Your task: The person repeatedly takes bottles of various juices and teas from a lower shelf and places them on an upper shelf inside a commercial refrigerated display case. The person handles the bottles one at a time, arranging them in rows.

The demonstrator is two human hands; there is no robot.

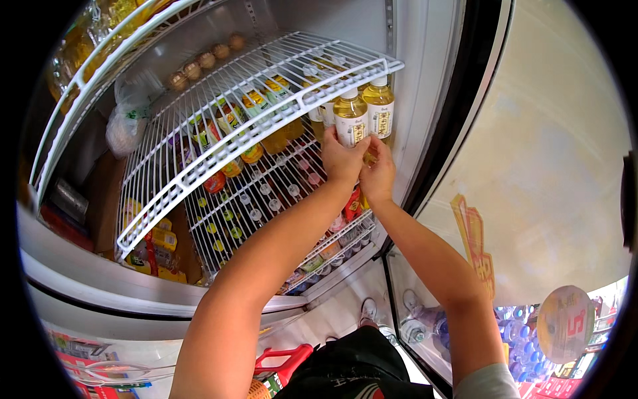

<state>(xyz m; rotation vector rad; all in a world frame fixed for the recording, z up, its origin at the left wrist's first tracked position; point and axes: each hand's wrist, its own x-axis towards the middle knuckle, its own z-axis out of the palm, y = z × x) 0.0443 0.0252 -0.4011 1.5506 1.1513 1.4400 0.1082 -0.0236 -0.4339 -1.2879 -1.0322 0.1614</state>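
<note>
At the right end of a cooler shelf, my left hand (344, 155) is wrapped round the lower part of a plastic bottle of yellow tea (350, 117) with a white cap and pale label. My right hand (378, 169) is close against its lower right side, thumb near my left fingers. Those fingers also cover the bottom of a second tea bottle (381, 107) beside it. Which bottle the right hand grips is partly hidden. More bottles of the same tea (326, 112) stand behind, under the white wire shelf (239, 129).
Colourful drink bottles (229, 119) line the middle, with capped bottles (264, 189) below. Eggs (207, 60) and a plastic bag (128, 124) are at the upper left. The open glass door (528, 124) stands at right. A red plastic basket or stool (284, 361) is near my legs.
</note>
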